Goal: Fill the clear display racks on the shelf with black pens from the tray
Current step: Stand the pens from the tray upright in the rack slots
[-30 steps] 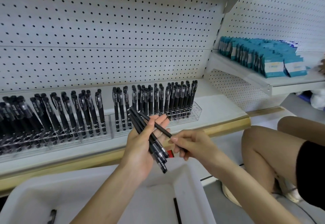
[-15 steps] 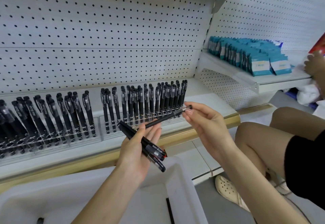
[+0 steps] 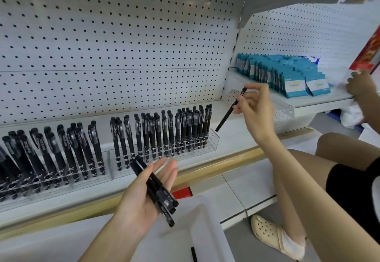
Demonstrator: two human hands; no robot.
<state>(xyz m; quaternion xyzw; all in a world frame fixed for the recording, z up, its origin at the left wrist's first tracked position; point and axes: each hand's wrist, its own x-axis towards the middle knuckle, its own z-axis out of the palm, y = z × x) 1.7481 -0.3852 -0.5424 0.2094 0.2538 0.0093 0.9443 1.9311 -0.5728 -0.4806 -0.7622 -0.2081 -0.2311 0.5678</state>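
My left hand holds a bundle of black pens across its palm, the thumb over them and the fingers nearly straight, in front of the shelf edge. My right hand pinches a single black pen, tilted with its lower end pointing down-left, just above the right end of the right clear rack. That rack stands full of upright pens except for its far right end. A second clear rack to the left also holds several pens. The white tray sits below, with one loose pen in it.
A white pegboard wall backs the shelf. Blue packets fill a higher shelf on the right, where another person's hand holds a red package. My bent legs and a cream shoe are at the lower right.
My right hand drew one pen out of the bundle, carried it up and to the right, and turned it point-down over the right rack's end. My left hand stayed with the bundle.
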